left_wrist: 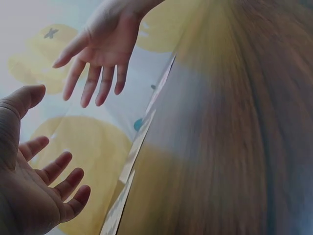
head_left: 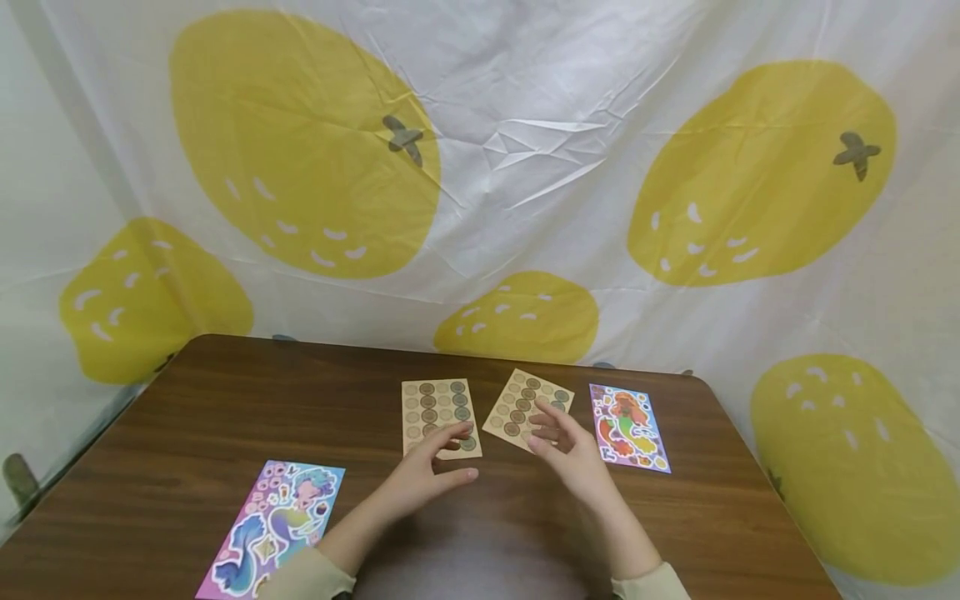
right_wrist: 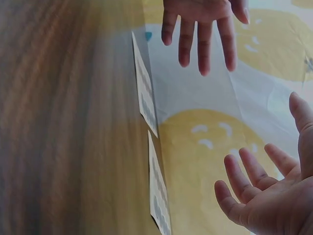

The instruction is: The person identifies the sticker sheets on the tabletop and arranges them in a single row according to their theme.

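Observation:
Two tan sheets of round stickers lie on the table: a left sticker sheet [head_left: 413, 417] set nearly straight, and a right sticker sheet [head_left: 504, 412] turned at an angle. My left hand [head_left: 420, 482] hovers at the near edge of the left sheet, its fingers spread loosely and holding nothing. Over the right sheet's near corner is my right hand [head_left: 576, 463], also relaxed and holding nothing. In the left wrist view both palms face each other across a gap, the left hand [left_wrist: 36, 196] nearer the camera. The right wrist view shows the right hand [right_wrist: 274, 200] with fingers apart.
A mermaid sticker sheet [head_left: 300, 508] lies at the near left, partly covered by my left sleeve. Another colourful mermaid sheet [head_left: 627, 427] lies right of the tan sheets. Behind the dark wooden table [head_left: 720, 500] hangs a white cloth [head_left: 517, 208] with yellow fruit prints.

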### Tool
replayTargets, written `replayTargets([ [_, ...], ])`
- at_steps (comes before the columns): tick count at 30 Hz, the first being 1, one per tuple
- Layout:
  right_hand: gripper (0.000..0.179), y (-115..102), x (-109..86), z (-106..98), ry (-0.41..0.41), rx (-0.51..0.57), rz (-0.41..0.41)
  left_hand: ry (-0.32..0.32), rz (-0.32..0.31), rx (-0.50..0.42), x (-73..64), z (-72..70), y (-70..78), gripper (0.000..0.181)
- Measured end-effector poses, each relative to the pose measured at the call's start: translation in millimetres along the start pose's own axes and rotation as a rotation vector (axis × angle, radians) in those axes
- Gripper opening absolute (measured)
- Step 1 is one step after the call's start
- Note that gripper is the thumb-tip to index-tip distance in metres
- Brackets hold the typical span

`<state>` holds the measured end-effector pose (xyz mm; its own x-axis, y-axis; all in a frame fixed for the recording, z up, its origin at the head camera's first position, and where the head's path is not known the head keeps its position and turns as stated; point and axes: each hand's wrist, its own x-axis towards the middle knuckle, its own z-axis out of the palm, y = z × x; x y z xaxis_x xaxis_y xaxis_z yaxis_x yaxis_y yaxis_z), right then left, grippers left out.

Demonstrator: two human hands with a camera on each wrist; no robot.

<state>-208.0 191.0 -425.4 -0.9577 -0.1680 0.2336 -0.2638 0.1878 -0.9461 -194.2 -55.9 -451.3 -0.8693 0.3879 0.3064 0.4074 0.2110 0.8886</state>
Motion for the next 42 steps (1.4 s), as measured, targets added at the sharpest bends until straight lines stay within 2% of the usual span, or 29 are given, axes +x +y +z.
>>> replayTargets([
  [5,0.053,-2,1.5,-11,0.033,-0.028,0.023,-0.015,0.012,-0.009,7.1,8.3,3.4,0.060],
  [13,0.051,-5,4.2,-30,0.058,-0.084,0.013,-0.017,0.034,-0.009,18.0,23.0,7.4,0.062],
  [24,0.051,-11,4.0,-63,0.134,-0.159,0.005,-0.012,0.011,-0.065,31.4,42.4,15.2,0.060],
  [25,0.051,-11,3.8,-66,0.140,-0.164,0.014,-0.011,0.014,-0.075,32.3,44.3,15.7,0.060],
  [27,0.052,-12,3.4,-70,0.161,-0.173,0.041,-0.016,0.010,-0.097,32.6,46.0,26.8,0.060],
  [32,0.054,-12,3.6,-81,0.199,-0.184,0.092,-0.027,-0.005,-0.128,40.3,55.5,28.9,0.060],
  [34,0.055,-11,4.1,-86,0.209,-0.187,0.106,-0.028,-0.001,-0.143,45.3,61.7,20.4,0.061],
  [38,0.058,-8,3.2,-92,0.223,-0.198,0.117,-0.029,0.002,-0.174,50.2,69.6,22.4,0.060],
  [42,0.059,-5,1.4,-98,0.219,-0.208,0.118,-0.030,-0.003,-0.161,55.6,77.0,24.7,0.059],
])
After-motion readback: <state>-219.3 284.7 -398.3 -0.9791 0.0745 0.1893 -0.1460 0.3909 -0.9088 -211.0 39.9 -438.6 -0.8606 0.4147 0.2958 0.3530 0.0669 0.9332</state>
